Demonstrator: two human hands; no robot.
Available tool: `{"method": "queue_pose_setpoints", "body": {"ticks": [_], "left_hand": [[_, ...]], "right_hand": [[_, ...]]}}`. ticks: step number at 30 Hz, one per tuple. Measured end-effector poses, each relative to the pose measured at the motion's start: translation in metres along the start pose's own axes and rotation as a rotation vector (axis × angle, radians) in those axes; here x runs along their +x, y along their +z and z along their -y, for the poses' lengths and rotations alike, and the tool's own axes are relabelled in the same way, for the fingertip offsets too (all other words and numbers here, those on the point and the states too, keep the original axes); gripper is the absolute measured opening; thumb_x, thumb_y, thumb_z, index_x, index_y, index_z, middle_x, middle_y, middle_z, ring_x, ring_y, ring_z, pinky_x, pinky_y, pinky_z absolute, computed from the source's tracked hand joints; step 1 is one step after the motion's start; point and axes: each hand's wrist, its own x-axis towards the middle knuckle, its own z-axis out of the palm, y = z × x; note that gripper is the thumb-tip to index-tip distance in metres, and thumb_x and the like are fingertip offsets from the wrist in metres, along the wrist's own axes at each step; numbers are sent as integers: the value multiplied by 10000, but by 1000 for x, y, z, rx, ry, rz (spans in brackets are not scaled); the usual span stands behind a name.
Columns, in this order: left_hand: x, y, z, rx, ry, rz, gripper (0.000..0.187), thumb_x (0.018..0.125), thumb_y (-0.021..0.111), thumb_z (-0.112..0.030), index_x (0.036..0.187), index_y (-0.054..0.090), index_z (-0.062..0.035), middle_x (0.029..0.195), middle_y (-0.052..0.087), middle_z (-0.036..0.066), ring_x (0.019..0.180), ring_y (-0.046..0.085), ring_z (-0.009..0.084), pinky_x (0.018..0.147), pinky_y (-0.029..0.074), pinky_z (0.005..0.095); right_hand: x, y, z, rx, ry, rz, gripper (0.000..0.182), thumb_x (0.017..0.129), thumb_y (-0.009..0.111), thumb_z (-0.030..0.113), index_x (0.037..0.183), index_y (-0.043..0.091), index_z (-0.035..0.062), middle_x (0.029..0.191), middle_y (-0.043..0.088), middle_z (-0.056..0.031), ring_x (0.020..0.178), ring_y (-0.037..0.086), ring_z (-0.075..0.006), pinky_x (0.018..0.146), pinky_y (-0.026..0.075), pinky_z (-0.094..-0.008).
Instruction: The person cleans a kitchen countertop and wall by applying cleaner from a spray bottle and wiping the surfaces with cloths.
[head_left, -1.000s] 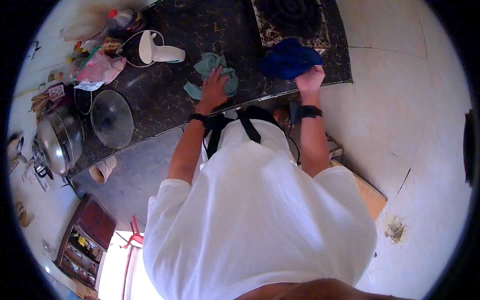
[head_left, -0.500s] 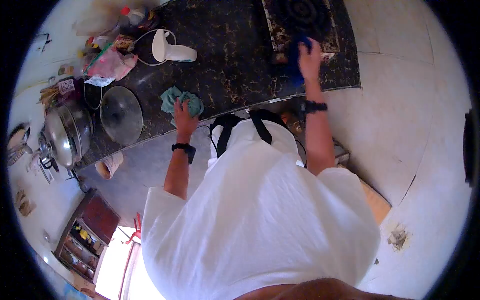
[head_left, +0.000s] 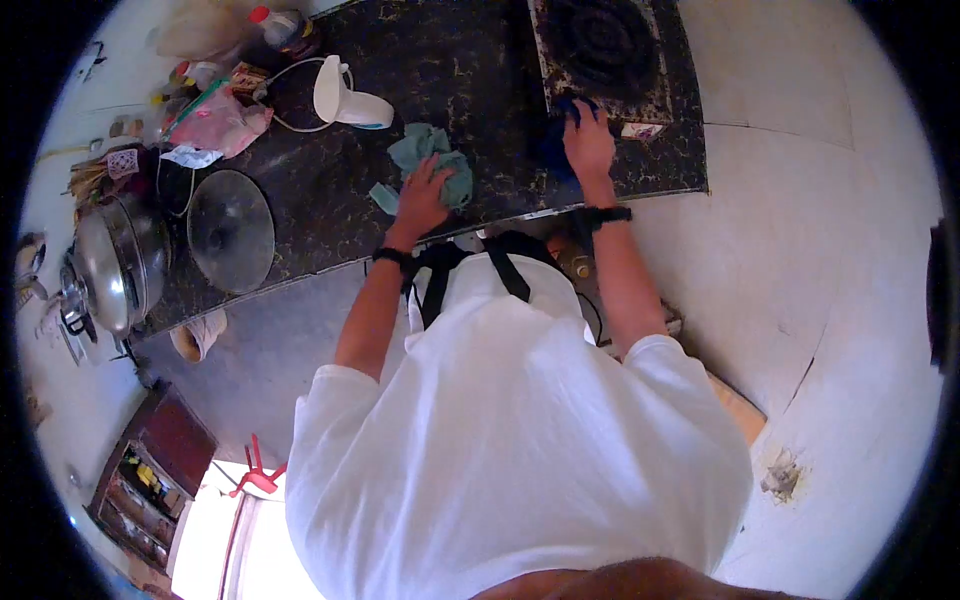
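My left hand (head_left: 424, 196) presses on a crumpled green cloth (head_left: 455, 184) near the front edge of the dark, gold-veined countertop (head_left: 330, 190). Its fingers curve over the cloth, and part of the cloth trails out to the left. Over to the right, my right hand (head_left: 590, 150) bears down on a dark blue cloth (head_left: 552, 150), its fingers bent over it. This cloth lies just in front of the gas stove (head_left: 660, 95) and is partly hidden by the hand and hard to make out against the dark top.
A white handheld appliance (head_left: 350, 105) with a cord stands left of the green cloth. Farther left are a pink plastic bag (head_left: 225, 122), a round metal lid (head_left: 231, 232) and a steel pot (head_left: 110, 265). Bottles (head_left: 285, 32) stand at the back.
My left hand has slid right along the counter with the green cloth. My right hand has come back toward me and slightly left from the stove's front edge with the blue cloth.
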Motion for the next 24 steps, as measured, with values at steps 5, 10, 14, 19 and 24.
{"method": "queue_pose_setpoints", "body": {"ticks": [5,10,14,19,24], "left_hand": [[-68,-15,41,-156,-167,-130,664,646,728,-118,1273,513,-159,1483,339,178,1341,362,375,1067,329,480],[-83,0,53,19,-338,-200,721,622,740,-166,1298,487,-147,1520,261,182,1384,278,402,1070,296,542],[-46,8,25,173,-330,-46,781,597,744,-203,1323,461,-154,1560,170,168,1420,186,423,1061,255,625],[-8,9,-5,106,-184,18,766,602,735,-179,1320,467,-175,1548,212,164,1415,206,423,1060,260,622],[-11,2,19,-28,-56,-27,723,635,739,-182,1308,474,-191,1522,275,166,1400,254,412,1060,287,593]], "right_hand": [[14,12,21,-2,-76,-11,377,895,593,333,1237,569,176,1137,567,-209,830,651,-428,703,552,-497],[-4,-7,1,4,62,90,394,892,593,332,1257,560,189,1180,555,-197,874,639,-434,731,543,-509],[5,-3,13,10,1,69,389,908,577,341,1269,550,202,1203,548,-185,917,629,-430,744,538,-513],[-6,-2,13,35,105,63,374,907,575,331,1255,568,194,1222,563,-189,922,628,-421,823,518,-497],[-56,-26,-72,168,118,16,324,889,621,264,1194,627,157,1109,620,-196,978,614,-395,854,496,-464]]}}
